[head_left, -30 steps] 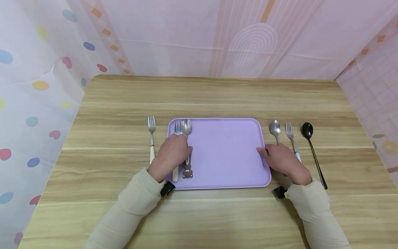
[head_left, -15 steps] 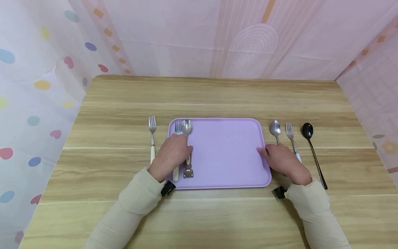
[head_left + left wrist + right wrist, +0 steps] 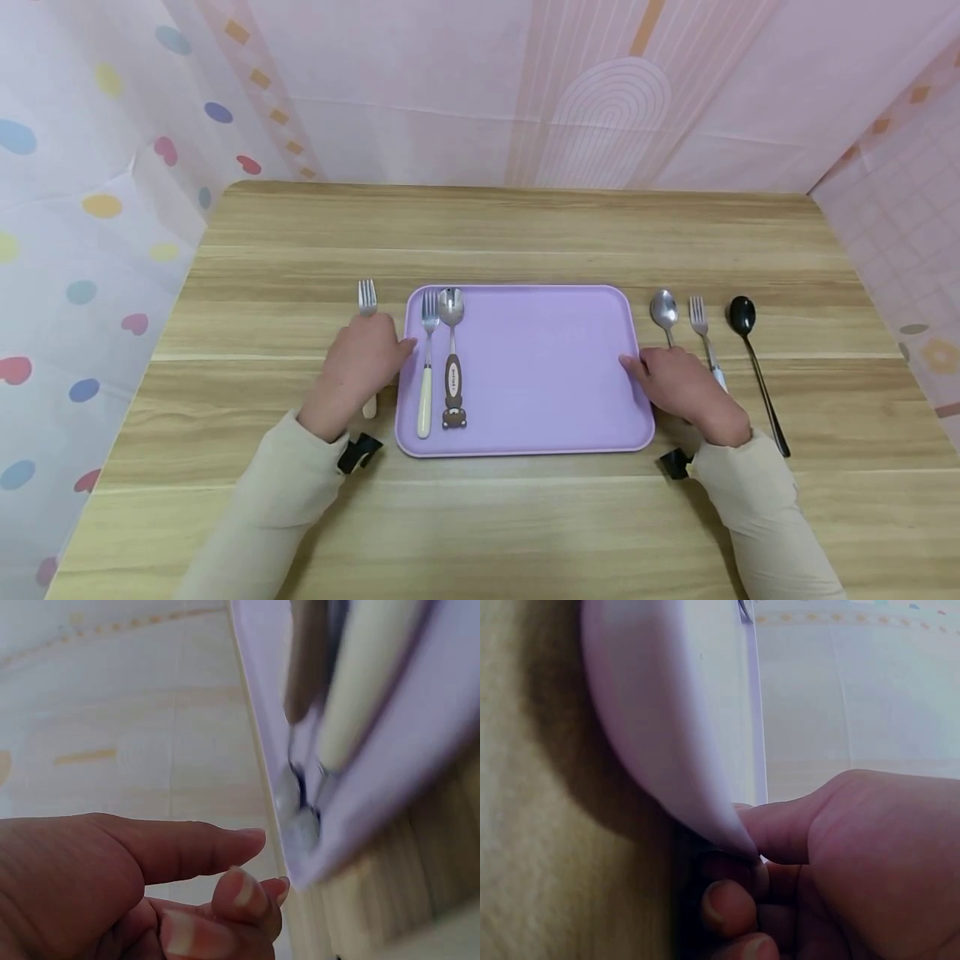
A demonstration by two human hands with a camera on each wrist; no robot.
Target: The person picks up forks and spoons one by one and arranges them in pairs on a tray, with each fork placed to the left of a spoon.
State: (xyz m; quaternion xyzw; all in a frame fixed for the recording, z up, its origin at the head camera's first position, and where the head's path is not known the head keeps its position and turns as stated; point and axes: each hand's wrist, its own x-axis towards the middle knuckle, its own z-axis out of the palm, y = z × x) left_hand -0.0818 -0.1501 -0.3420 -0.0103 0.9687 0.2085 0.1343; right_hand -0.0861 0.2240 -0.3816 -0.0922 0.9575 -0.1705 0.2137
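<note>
A lilac tray (image 3: 543,367) lies on the table. My right hand (image 3: 678,379) grips its right rim, thumb on top and fingers curled beneath, as the right wrist view shows. On the tray's left side lie a fork (image 3: 425,400) with a cream handle and a spoon (image 3: 453,383) with a brown bear handle. My left hand (image 3: 362,358) is over another cream-handled fork (image 3: 367,296), left of the tray, hiding its middle. In the left wrist view the left hand (image 3: 150,877) has its thumb straight and fingers loosely bent, with nothing between them.
Right of the tray, a metal spoon (image 3: 663,308), a fork (image 3: 699,315) and a long black spoon (image 3: 742,315) lie on the wooden table (image 3: 525,533). The right hand partly covers the first two. A patterned curtain (image 3: 450,92) hangs behind the table.
My left hand has let go of the cream-handled fork and spoon on the tray and moved left over the other fork. The right hand stays on the tray's rim.
</note>
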